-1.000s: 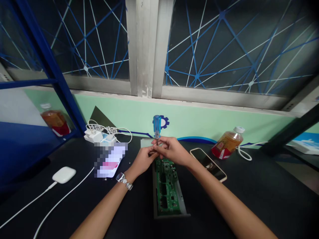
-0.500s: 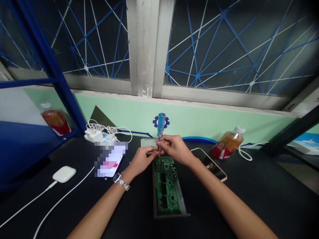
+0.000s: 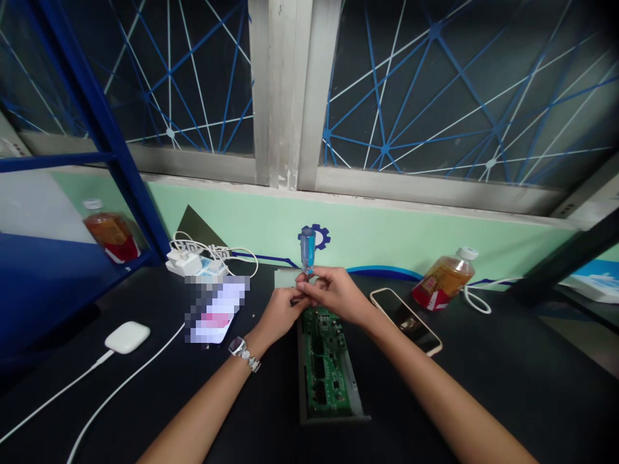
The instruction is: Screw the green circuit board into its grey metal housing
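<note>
A screwdriver (image 3: 308, 246) with a clear and blue handle stands nearly upright above the far end of a green circuit board (image 3: 333, 374), which lies in a long, dark metal housing (image 3: 303, 386). My right hand (image 3: 338, 293) is closed, its fingers gripping the screwdriver just below the handle. Close against it, my left hand (image 3: 283, 312) is pinched low by the shaft. Its fingertips are partly covered by the right hand, so what they hold cannot be made out. The screwdriver's tip is hidden behind the fingers. A watch (image 3: 237, 346) and a bracelet are on my left wrist.
A pale sheet (image 3: 285, 278) lies behind my hands. To the left are a lit phone (image 3: 222, 316), a power strip with plugs (image 3: 186, 263) and a white earbud case (image 3: 127, 337) on a cable. A second phone (image 3: 406, 320) and a drink bottle (image 3: 442, 280) are at right.
The screwdriver has shifted slightly left and down, and its tilt has changed. My right hand has moved left with it, now covering the shaft. My left wrist has moved a little right and down.
</note>
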A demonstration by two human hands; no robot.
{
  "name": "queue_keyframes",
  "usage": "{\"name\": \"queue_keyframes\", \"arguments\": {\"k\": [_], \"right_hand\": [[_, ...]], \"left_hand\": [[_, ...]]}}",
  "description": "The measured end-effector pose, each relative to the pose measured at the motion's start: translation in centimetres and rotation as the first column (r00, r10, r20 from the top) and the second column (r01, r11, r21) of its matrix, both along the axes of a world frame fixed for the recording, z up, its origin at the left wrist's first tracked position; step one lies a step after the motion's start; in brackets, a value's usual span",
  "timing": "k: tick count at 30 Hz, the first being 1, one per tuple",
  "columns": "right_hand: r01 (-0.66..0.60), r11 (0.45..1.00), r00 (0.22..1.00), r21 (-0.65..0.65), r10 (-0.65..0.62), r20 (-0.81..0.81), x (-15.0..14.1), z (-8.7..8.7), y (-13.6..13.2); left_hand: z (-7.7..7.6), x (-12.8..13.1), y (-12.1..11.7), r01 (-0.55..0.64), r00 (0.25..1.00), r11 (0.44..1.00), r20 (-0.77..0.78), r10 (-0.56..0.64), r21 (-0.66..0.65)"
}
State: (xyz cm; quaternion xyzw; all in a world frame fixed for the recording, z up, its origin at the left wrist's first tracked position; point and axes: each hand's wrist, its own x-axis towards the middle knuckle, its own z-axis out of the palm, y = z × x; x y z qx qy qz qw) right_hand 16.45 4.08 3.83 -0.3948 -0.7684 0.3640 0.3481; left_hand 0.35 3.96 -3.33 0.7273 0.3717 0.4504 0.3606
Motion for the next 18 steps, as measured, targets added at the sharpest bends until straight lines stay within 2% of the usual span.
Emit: {"name": "queue_keyframes", "arguments": {"k": [2,4,10,18], "right_hand": [[0.093,0.995,0.996,0.018,-0.093,-0.013,0.1,-0.5,0.5],[0.107,0.994,0.993,-0.017,-0.108,-0.04,0.3,-0.6,0.7],[-0.018,1.0,1.0,-0.001,0.018,0.002,1.1,0.5,0.4],[-0.161,0.979,0.984,-0.126,0.149,-0.098,0.8,0.3,0.0]], "left_hand": [[0.1,0.1,0.0,-0.015,0.999,1.0,0.034,0.016,-0.023],[0.4,0.1,0.0,-0.017,0.998,0.999,0.065,0.021,-0.051],[1.2,-0.9,-0.4,0.109,0.992,0.992,0.066,-0.105,-0.06],[0.9,-0.5,-0.1,0.08,0.996,0.997,0.041,-0.079,-0.01]]}}
